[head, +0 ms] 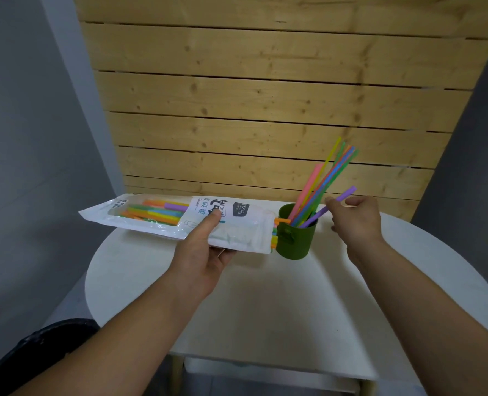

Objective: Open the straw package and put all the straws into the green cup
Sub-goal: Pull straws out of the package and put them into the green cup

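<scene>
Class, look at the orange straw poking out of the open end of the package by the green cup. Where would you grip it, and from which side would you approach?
Pinch the orange straw at its exposed tip, coming from above with the right hand. Only that short end protrudes from the package, which the left hand holds level. The green cup sits right against the opening, so a sideways approach looks blocked.

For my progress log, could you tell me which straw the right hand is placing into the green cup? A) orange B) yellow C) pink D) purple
D: the right hand pinches the purple straw, whose lower end sits in the green cup.
</scene>
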Available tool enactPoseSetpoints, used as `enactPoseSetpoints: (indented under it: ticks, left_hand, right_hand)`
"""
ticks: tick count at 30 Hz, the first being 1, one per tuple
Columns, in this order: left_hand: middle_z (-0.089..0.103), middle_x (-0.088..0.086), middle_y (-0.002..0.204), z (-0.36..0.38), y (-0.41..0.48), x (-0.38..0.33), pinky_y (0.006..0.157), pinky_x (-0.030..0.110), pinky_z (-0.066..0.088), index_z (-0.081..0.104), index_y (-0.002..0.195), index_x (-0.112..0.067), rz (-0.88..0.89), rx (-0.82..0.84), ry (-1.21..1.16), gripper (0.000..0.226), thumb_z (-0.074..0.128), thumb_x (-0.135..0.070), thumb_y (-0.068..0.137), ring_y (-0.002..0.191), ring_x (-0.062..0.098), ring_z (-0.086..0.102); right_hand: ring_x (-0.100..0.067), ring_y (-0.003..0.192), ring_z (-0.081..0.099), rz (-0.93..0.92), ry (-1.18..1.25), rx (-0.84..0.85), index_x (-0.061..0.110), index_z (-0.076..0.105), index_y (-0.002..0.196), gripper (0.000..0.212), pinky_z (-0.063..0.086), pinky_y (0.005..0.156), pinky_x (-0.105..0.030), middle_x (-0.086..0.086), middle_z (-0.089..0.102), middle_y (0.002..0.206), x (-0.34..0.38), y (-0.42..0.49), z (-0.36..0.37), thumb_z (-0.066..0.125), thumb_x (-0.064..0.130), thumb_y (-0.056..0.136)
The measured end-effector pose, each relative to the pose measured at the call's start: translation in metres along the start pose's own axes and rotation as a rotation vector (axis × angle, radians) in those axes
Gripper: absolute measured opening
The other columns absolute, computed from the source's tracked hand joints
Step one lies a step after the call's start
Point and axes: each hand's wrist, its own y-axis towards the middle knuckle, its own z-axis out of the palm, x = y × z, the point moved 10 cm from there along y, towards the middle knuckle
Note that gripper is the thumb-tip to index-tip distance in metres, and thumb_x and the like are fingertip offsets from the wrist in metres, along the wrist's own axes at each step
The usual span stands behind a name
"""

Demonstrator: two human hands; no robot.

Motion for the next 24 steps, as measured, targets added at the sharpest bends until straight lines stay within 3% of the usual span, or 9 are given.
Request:
enactPoseSetpoints:
  ticks: [3, 5, 8, 12, 16, 19, 24]
  left_hand:
    - [0.082, 0.007, 0.107, 0.004, 0.0, -0.006, 0.063, 0.038, 0.065, 0.067, 0.122, -0.02, 0.046, 0.019, 0.032, 0.037, 0.078, -0.014, 0.087, 0.093, 0.023, 0.08]
    - [0.081, 0.005, 0.109, 0.009, 0.0, -0.013, 0.065, 0.037, 0.065, 0.067, 0.124, -0.022, 0.099, 0.039, 0.081, 0.04, 0.079, -0.016, 0.087, 0.095, 0.022, 0.079]
    - [0.081, 0.004, 0.111, 0.019, -0.002, -0.025, 0.067, 0.037, 0.064, 0.071, 0.121, -0.024, 0.183, 0.073, 0.166, 0.037, 0.08, -0.016, 0.086, 0.097, 0.021, 0.079]
    - [0.082, 0.001, 0.108, 0.032, -0.011, -0.035, 0.069, 0.036, 0.064, 0.076, 0.111, -0.025, 0.284, 0.129, 0.288, 0.027, 0.081, -0.017, 0.085, 0.097, 0.02, 0.079]
    - [0.082, -0.001, 0.105, 0.031, -0.014, -0.035, 0.066, 0.034, 0.063, 0.074, 0.115, -0.024, 0.298, 0.11, 0.303, 0.032, 0.081, -0.016, 0.085, 0.095, 0.018, 0.079]
    - [0.083, 0.0, 0.103, 0.023, -0.011, -0.031, 0.067, 0.036, 0.064, 0.073, 0.114, -0.023, 0.243, 0.067, 0.252, 0.029, 0.079, -0.015, 0.087, 0.094, 0.019, 0.079]
    - [0.082, 0.002, 0.107, 0.014, -0.008, -0.025, 0.067, 0.037, 0.065, 0.071, 0.117, -0.024, 0.158, 0.038, 0.175, 0.032, 0.079, -0.015, 0.087, 0.096, 0.02, 0.079]
  right_hand:
    - [-0.026, 0.088, 0.061, 0.019, -0.01, 0.035, 0.016, 0.053, 0.097, 0.02, 0.056, 0.075, -0.043, -0.008, 0.059, 0.098, -0.001, -0.017, -0.001, 0.057, 0.035, 0.096]
    - [-0.021, 0.069, 0.058, 0.107, 0.057, 0.173, 0.016, 0.057, 0.088, 0.027, 0.05, 0.058, -0.034, -0.008, 0.062, 0.086, -0.006, -0.034, 0.014, 0.047, 0.038, 0.101]
    - [-0.019, 0.053, 0.052, 0.281, 0.224, 0.338, 0.01, 0.06, 0.087, 0.045, 0.045, 0.049, -0.027, -0.009, 0.063, 0.073, -0.017, -0.064, 0.039, 0.038, 0.046, 0.103]
    - [-0.016, 0.041, 0.042, 0.369, 0.387, 0.495, 0.014, 0.057, 0.085, 0.049, 0.036, 0.043, -0.021, -0.002, 0.057, 0.052, -0.018, -0.093, 0.062, 0.036, 0.054, 0.101]
    - [-0.012, 0.039, 0.037, 0.337, 0.403, 0.504, 0.015, 0.055, 0.078, 0.038, 0.03, 0.042, -0.023, 0.001, 0.051, 0.049, -0.013, -0.099, 0.062, 0.045, 0.041, 0.103]
    - [-0.01, 0.044, 0.041, 0.311, 0.424, 0.543, 0.009, 0.06, 0.088, 0.02, 0.033, 0.041, -0.022, -0.003, 0.053, 0.059, -0.008, -0.099, 0.06, 0.055, 0.024, 0.1]
    - [-0.009, 0.052, 0.055, 0.248, 0.455, 0.6, 0.002, 0.069, 0.091, 0.013, 0.049, 0.049, -0.019, -0.005, 0.063, 0.065, -0.001, -0.098, 0.059, 0.064, 0.013, 0.095]
